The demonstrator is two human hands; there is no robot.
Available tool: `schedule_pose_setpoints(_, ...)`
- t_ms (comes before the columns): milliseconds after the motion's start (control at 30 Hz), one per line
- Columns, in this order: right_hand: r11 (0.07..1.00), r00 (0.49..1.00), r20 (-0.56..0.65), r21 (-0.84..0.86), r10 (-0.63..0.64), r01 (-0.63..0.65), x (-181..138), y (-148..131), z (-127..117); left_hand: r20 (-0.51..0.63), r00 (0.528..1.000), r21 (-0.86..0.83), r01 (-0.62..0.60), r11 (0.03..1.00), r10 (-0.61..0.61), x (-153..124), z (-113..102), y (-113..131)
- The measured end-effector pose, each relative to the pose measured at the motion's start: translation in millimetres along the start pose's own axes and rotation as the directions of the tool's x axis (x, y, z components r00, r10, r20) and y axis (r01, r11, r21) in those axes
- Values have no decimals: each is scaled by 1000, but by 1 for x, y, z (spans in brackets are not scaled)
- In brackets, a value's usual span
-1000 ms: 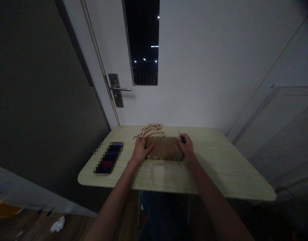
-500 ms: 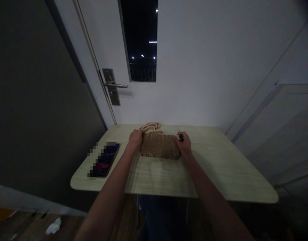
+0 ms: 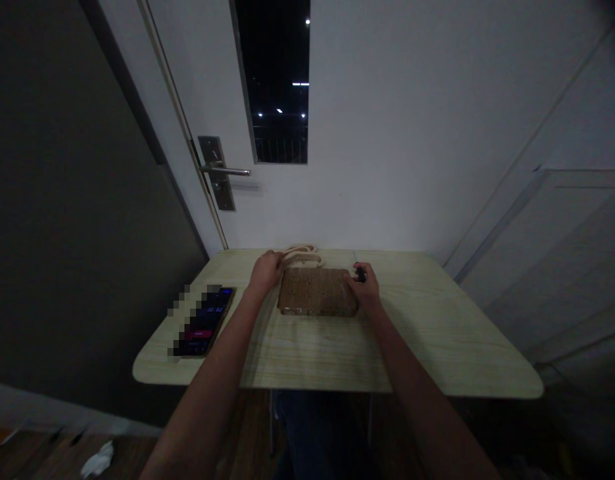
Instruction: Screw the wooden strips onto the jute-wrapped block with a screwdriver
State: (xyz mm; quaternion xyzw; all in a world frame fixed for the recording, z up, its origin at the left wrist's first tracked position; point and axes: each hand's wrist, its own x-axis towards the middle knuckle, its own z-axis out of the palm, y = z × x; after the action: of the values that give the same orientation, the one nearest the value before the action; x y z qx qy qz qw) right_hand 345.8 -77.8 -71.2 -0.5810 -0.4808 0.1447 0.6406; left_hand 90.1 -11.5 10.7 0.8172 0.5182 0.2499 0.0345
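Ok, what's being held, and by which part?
Right hand grips a thin tool by its black handle, thumb against the block. Left hand: cannot tell.

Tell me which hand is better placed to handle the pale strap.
Left hand, I'd judge: it is closest to the pale strap. The right hand is farther off, with a black-handled tool in its grip.

Dim room from where I stand, dark outside. Pale wood-grain desk (image 3: 467, 340) against white door (image 3: 387, 147); narrow glass pane (image 3: 272, 53), small lights (image 3: 301, 85) and railing (image 3: 280, 150) beyond. Metal lever handle (image 3: 232, 172). Dark grey panel (image 3: 62, 200) left. Brown wood-look floor (image 3: 42, 460), crumpled white tissue (image 3: 98, 460) on it.
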Motion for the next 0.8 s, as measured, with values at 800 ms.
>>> schedule_pose_setpoints(800,958,969,45,-143,-244,248,-9,-8,12,307,946,-640,126,758,103,-42,12,81)
